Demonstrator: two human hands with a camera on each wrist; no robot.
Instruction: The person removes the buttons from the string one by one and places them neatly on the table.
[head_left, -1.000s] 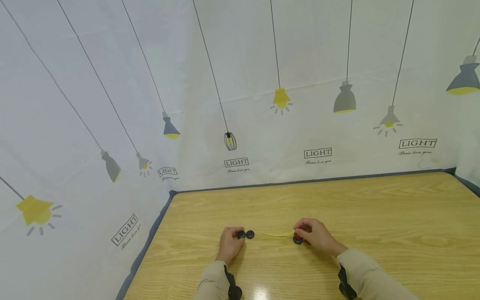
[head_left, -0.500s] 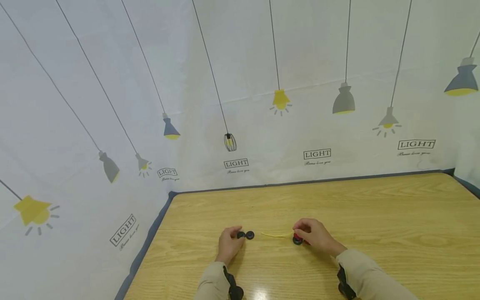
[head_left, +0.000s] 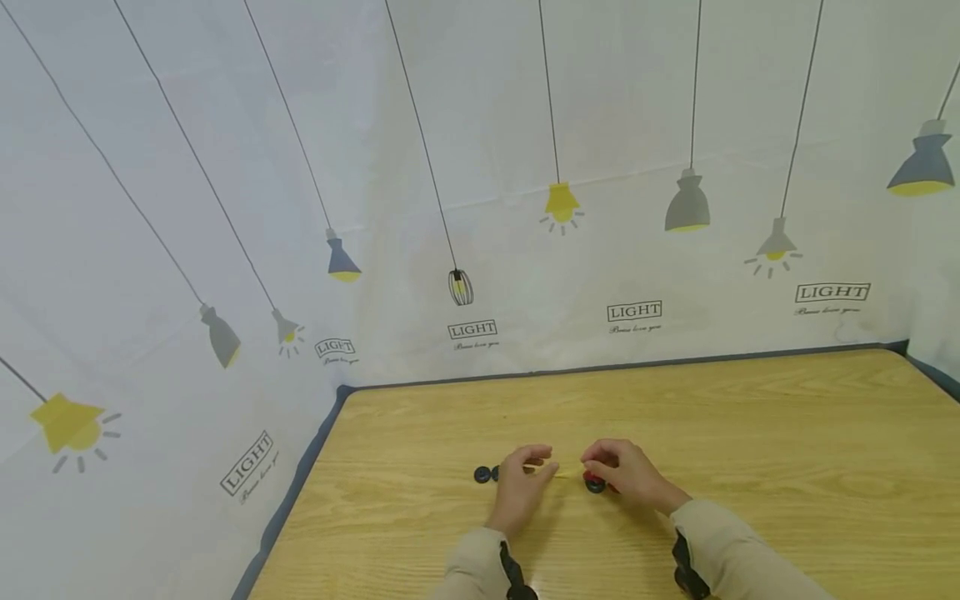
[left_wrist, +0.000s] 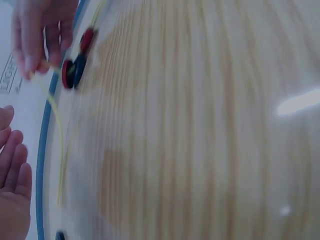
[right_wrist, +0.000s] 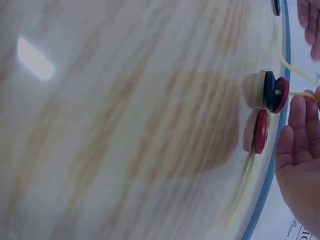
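Left hand (head_left: 520, 483) has been moved off the black buttons (head_left: 485, 474) toward the yellow cord (left_wrist: 56, 131), fingers loose; cord pinched by right hand (head_left: 626, 475) at threaded buttons (head_left: 596, 482).

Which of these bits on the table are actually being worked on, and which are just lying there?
In hand:
- yellow string, pinched by the right hand
- red and dark buttons threaded on it
- left hand, open, reaching to the string's free end

Lying about:
- two dark buttons left of the left hand
- wooden table
- lamp-print backdrop
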